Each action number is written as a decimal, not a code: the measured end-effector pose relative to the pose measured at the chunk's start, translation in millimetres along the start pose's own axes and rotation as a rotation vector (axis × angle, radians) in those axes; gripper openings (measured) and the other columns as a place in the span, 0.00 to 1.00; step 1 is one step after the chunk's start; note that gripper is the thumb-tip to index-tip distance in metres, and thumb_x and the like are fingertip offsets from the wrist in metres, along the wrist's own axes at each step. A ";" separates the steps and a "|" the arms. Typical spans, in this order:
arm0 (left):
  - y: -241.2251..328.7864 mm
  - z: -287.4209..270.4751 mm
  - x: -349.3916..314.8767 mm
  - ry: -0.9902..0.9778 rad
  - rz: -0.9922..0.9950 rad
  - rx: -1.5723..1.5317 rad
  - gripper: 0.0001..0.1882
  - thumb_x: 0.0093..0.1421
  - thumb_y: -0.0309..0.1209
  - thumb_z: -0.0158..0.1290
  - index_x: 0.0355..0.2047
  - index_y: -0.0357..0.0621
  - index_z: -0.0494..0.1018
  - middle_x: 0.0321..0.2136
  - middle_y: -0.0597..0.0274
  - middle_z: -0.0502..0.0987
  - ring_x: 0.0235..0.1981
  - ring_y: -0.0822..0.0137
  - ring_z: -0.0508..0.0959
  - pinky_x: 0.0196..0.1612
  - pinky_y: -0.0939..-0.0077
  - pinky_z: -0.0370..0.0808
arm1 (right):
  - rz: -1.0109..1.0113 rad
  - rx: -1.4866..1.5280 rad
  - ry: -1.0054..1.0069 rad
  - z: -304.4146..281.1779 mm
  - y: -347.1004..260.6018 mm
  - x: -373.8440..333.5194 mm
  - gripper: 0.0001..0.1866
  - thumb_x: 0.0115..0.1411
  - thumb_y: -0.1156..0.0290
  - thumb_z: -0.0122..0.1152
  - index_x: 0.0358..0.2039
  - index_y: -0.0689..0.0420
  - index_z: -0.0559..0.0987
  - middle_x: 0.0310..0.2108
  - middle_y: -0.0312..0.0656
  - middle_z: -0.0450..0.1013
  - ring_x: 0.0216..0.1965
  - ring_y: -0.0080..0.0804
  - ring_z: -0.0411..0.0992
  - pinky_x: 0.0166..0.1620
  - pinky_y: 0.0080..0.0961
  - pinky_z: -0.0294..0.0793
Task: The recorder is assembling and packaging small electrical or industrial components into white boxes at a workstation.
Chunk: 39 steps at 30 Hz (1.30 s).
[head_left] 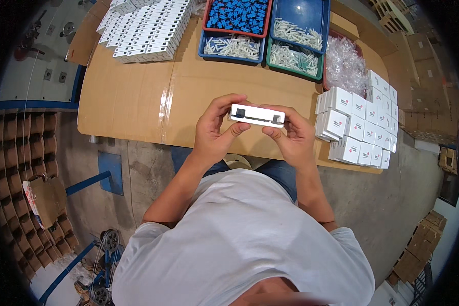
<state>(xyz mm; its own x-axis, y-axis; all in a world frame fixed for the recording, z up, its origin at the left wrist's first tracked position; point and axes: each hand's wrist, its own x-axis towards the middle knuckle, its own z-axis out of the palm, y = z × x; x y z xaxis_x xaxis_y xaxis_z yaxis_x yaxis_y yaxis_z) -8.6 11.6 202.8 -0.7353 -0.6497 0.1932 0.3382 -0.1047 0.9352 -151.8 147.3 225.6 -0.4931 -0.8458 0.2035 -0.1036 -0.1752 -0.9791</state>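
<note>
Above the near edge of the cardboard-covered table (127, 109), I hold a small white box (262, 113) level between both hands. A long narrow side of it faces up, with a black square near its left end and a dark line or slot along it. My left hand (212, 128) grips the left end, thumb in front and fingers behind. On the other end, my right hand (297, 136) is closed in the same way, its thumb below the box's edge. Most of the fingertips behind the box are hidden.
Stacked white boxes (362, 125) stand at the right; rows of similar boxes (153, 30) fill the back left. Behind my hands are a red tray (266, 31) of blue pieces, blue and green trays of white pieces, and a bin of clear plastic bags (344, 64).
</note>
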 end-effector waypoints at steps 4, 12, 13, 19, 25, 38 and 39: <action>-4.0 -6.7 -1.2 -0.060 0.009 0.055 0.23 0.60 0.24 0.65 0.55 0.39 0.73 0.50 0.57 0.80 0.54 0.65 0.78 0.60 0.69 0.72 | -0.021 -0.029 -0.016 -3.6 1.5 -1.0 0.20 0.61 0.77 0.71 0.53 0.66 0.79 0.50 0.48 0.80 0.52 0.33 0.79 0.56 0.30 0.78; -1.9 -3.3 0.8 -0.076 0.059 -0.034 0.21 0.61 0.26 0.65 0.53 0.37 0.74 0.51 0.55 0.81 0.53 0.64 0.80 0.59 0.67 0.74 | -0.028 -0.019 -0.022 -3.8 5.7 -2.6 0.20 0.62 0.78 0.70 0.53 0.68 0.78 0.50 0.49 0.80 0.51 0.32 0.78 0.55 0.28 0.78; -2.2 -4.1 0.3 -0.076 0.059 -0.033 0.21 0.61 0.26 0.65 0.53 0.37 0.74 0.51 0.55 0.81 0.53 0.64 0.80 0.59 0.67 0.74 | -0.042 -0.020 -0.023 -3.8 6.2 -2.4 0.20 0.61 0.78 0.70 0.53 0.68 0.78 0.50 0.49 0.80 0.51 0.32 0.78 0.55 0.28 0.78; -1.5 -5.7 -3.1 -0.065 -0.004 0.001 0.19 0.61 0.25 0.65 0.52 0.37 0.76 0.49 0.55 0.82 0.52 0.64 0.80 0.60 0.67 0.73 | -0.060 0.022 0.037 0.6 8.8 -2.0 0.19 0.59 0.76 0.73 0.50 0.65 0.81 0.46 0.47 0.83 0.48 0.32 0.81 0.54 0.29 0.80; -0.9 -3.3 -3.6 -0.033 -0.019 -0.028 0.18 0.61 0.25 0.64 0.51 0.36 0.76 0.48 0.56 0.82 0.52 0.64 0.80 0.59 0.67 0.73 | -0.056 -0.003 -0.020 -3.7 8.4 -3.1 0.20 0.61 0.78 0.71 0.53 0.68 0.78 0.49 0.50 0.80 0.51 0.33 0.79 0.54 0.28 0.79; -8.8 -0.4 0.6 0.025 -0.094 -0.003 0.16 0.66 0.30 0.62 0.51 0.37 0.75 0.46 0.62 0.81 0.48 0.70 0.79 0.54 0.73 0.75 | 0.085 0.078 0.103 0.0 20.5 -3.7 0.16 0.61 0.78 0.71 0.49 0.66 0.81 0.42 0.42 0.82 0.46 0.27 0.80 0.52 0.26 0.80; -9.2 0.5 0.3 0.031 -0.134 -0.029 0.17 0.67 0.30 0.61 0.52 0.37 0.74 0.47 0.62 0.80 0.48 0.71 0.78 0.54 0.73 0.75 | 0.085 0.078 0.103 -0.5 20.1 -3.5 0.16 0.61 0.78 0.71 0.49 0.66 0.81 0.42 0.42 0.82 0.46 0.27 0.80 0.52 0.26 0.80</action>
<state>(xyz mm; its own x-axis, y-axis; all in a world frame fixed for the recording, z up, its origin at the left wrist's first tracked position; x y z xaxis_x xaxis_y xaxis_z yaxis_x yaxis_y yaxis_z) -12.2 12.8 194.4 -0.7563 -0.6517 0.0575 0.2558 -0.2136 0.9428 -152.5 147.0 205.2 -0.5840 -0.8036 0.1151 0.0073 -0.1470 -0.9891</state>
